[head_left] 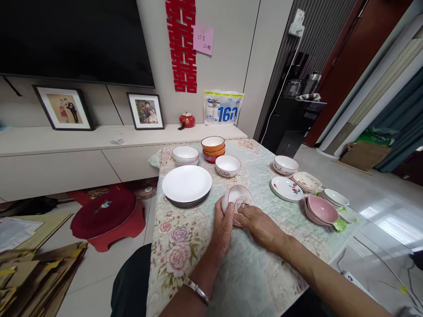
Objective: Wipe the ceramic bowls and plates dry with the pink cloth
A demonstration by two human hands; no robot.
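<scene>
A white bowl with a red rim (235,192) is tilted toward me above the tablecloth. My left hand (222,225) grips its near left side, with the thumb by the rim. My right hand (261,225) reaches into the bowl, its fingers closed on a pale, thin cloth (243,203) pressed against the inside. Part of the cloth is hidden under those fingers. Just beyond stands another red-rimmed bowl (228,165). To the left lies a stack of plates, a white plate (187,183) on top.
Behind are stacked white bowls (185,154) and orange bowls (213,144). At right sit a floral bowl (286,164), small plates (287,188), a square dish (307,180) and pink bowls (322,209) near the table edge. A red stool (105,213) stands left of the table.
</scene>
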